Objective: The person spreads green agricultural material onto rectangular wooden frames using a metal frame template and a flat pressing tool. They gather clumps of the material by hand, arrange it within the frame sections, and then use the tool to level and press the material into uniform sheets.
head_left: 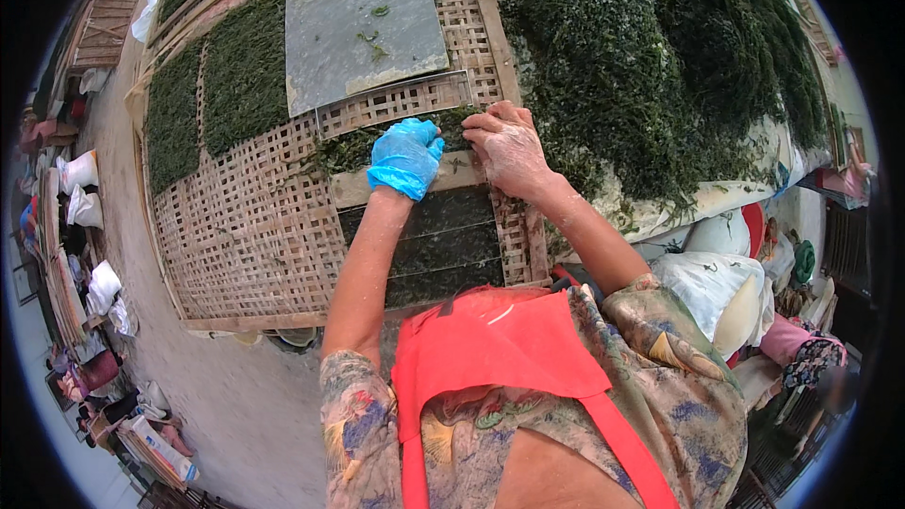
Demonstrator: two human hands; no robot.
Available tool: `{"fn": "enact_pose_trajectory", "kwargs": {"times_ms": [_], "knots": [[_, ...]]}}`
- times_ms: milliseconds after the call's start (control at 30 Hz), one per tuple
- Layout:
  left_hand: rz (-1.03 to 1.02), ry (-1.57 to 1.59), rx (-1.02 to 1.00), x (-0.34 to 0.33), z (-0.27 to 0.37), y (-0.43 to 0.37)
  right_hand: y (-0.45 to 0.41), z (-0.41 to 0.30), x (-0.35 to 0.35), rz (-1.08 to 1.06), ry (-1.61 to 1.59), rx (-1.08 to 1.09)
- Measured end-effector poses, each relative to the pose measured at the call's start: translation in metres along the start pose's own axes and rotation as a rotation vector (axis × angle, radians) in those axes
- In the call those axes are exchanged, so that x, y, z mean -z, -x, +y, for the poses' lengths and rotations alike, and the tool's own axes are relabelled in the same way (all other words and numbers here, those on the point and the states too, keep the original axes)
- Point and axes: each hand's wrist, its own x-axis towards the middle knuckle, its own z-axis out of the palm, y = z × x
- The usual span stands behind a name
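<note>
My left hand (406,158), in a blue plastic glove, is closed over a strip of wet green seaweed (346,150). My bare right hand (505,148) has its bent fingertips at the strip's other end. Under both hands lies a pale wooden bar (452,171), with dark seaweed panels (445,244) below it. Just above the strip is a thin clear-edged frame (396,100) on a woven bamboo screen (247,240). A grey flat sheet (360,21) with seaweed scraps borders that frame. Whether the fingers grip the bar is hidden.
Pressed seaweed mats (244,78) cover the screen's upper left. A large seaweed heap (601,71) on white sheeting (735,187) stands at the right. White sacks (714,290) lie below it. Other people (795,353) are at both edges, near stacked boards (106,28).
</note>
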Motion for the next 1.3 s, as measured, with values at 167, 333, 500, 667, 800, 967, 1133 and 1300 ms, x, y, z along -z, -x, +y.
{"fn": "enact_pose_trajectory", "kwargs": {"times_ms": [167, 333, 500, 667, 800, 967, 1133, 1300], "knots": [[0.039, 0.086, -0.021, -0.012, 0.008, -0.009, -0.004, 0.001, -0.010, 0.010, -0.001, -0.056], [-0.080, 0.008, 0.050, -0.019, 0.011, -0.016, -0.001, 0.005, -0.001, 0.103, -0.065, -0.001], [-0.115, -0.003, 0.075, -0.021, 0.017, -0.023, 0.001, 0.001, -0.012, 0.029, 0.056, -0.028], [-0.064, 0.024, 0.047, -0.020, 0.010, -0.015, 0.002, 0.008, 0.002, -0.020, -0.131, -0.076], [0.117, -0.056, -0.112, -0.010, 0.014, 0.004, 0.008, 0.017, 0.019, -0.006, -0.118, -0.201], [-0.091, -0.177, -0.271, -0.021, 0.020, 0.014, 0.009, 0.023, -0.016, 0.041, 0.010, -0.186], [-0.103, -0.291, -0.268, -0.024, 0.024, 0.014, 0.000, 0.024, -0.021, 0.040, -0.196, -0.241], [-0.174, -0.053, -0.158, -0.031, 0.021, 0.009, -0.041, -0.016, 0.010, -0.250, -0.125, -0.227]]}}
